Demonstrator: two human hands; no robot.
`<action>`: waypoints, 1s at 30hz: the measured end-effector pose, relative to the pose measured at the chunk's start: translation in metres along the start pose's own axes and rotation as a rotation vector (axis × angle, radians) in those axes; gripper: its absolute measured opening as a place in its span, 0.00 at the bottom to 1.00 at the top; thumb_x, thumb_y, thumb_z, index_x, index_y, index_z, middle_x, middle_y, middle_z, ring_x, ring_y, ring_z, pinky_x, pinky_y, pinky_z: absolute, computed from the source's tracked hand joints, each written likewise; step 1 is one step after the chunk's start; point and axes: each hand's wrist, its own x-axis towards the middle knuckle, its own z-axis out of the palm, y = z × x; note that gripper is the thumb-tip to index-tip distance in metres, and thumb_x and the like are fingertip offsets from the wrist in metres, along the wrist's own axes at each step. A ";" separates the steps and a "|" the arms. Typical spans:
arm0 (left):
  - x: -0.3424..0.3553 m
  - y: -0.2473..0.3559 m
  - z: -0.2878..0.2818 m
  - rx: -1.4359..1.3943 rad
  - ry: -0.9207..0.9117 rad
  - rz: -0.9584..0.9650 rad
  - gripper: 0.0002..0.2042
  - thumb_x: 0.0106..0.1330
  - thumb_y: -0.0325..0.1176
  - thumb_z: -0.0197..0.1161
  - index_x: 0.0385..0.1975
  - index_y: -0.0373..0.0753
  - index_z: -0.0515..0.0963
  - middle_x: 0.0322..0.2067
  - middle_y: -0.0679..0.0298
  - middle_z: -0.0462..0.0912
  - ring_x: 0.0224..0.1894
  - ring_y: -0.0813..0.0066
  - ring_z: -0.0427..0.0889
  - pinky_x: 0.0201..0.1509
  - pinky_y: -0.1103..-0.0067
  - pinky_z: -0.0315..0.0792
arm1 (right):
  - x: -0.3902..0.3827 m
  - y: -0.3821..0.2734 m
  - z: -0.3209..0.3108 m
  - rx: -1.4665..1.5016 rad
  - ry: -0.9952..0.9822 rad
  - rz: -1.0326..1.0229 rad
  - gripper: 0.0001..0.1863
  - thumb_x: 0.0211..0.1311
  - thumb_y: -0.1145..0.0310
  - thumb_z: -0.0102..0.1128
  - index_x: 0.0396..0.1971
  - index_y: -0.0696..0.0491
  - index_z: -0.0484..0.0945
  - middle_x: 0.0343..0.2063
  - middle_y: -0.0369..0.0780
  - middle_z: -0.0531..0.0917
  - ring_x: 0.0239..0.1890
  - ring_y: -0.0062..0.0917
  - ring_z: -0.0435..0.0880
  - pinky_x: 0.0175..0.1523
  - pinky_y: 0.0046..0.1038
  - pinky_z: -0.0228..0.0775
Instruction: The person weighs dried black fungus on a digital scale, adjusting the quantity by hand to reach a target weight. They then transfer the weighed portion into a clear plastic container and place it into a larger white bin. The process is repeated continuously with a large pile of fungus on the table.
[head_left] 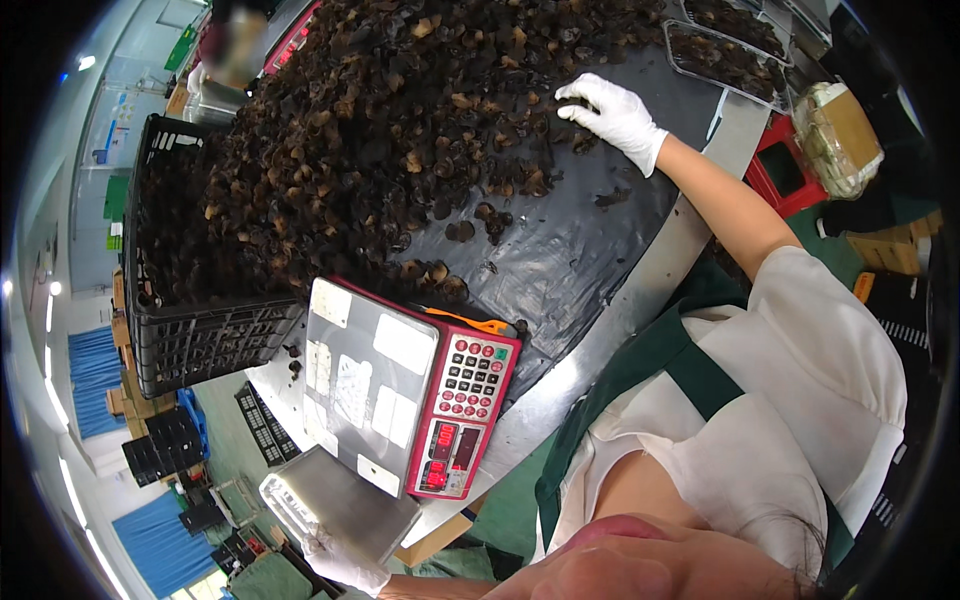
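My left hand [345,562]: gloved in white, nearest to me at the lower left, gripping the near edge of one shiny metal tray [335,505] that juts off the table's near corner.
Scale [400,400]: one, just beyond the tray, with a grey steel platter and a red front panel to the right of it; the panel carries a block of dark and red keys and two red lit displays.
Patches on the platter: several pale, roughly square marks scattered over the steel; I cannot tell what they are.
Orange piece [470,322]: one thin strip lying at the far edge of the scale, touching the black sheet.
Black sheet [570,260]: glossy plastic covering the table, bare in the middle right.
Crate [200,340]: one black lattice crate at the left, filled with the same dark stuff as the heap.
Dried mushrooms [400,120]: one big heap of curled, dark brown to black pieces with paler tan undersides, spread over the far half of the sheet and spilling toward the scale.
My right hand [612,112]: white glove, fingers spread and resting on the right edge of the heap, palm down, not closed on anything.
Clear trays [725,60]: two at the far right, holding mushrooms.
Wrapped package [838,135]: one tan bundle in clear film, right of the table, above a red stool [790,170].
Another person [232,45]: far left, blurred.
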 end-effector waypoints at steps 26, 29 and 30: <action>-0.116 0.196 0.155 -0.033 -0.190 0.616 0.17 0.70 0.20 0.64 0.57 0.37 0.80 0.53 0.52 0.81 0.48 0.60 0.84 0.52 0.70 0.79 | 0.091 -0.174 0.128 -0.291 -0.583 -0.815 0.45 0.55 0.38 0.73 0.75 0.25 0.67 0.77 0.43 0.62 0.72 0.48 0.69 0.67 0.48 0.73; -0.123 0.200 0.154 -0.077 -0.188 0.567 0.17 0.70 0.19 0.63 0.57 0.36 0.80 0.54 0.51 0.80 0.50 0.60 0.83 0.52 0.71 0.79 | 0.091 -0.158 0.147 -0.157 -0.443 -0.780 0.27 0.59 0.43 0.71 0.56 0.37 0.84 0.60 0.36 0.77 0.56 0.36 0.79 0.49 0.39 0.83; -0.123 0.199 0.153 -0.079 -0.187 0.571 0.17 0.70 0.19 0.64 0.58 0.36 0.80 0.54 0.51 0.80 0.51 0.59 0.83 0.53 0.70 0.79 | 0.090 -0.156 0.148 -0.161 -0.469 -0.737 0.23 0.60 0.45 0.70 0.51 0.41 0.86 0.55 0.34 0.79 0.52 0.33 0.81 0.46 0.38 0.84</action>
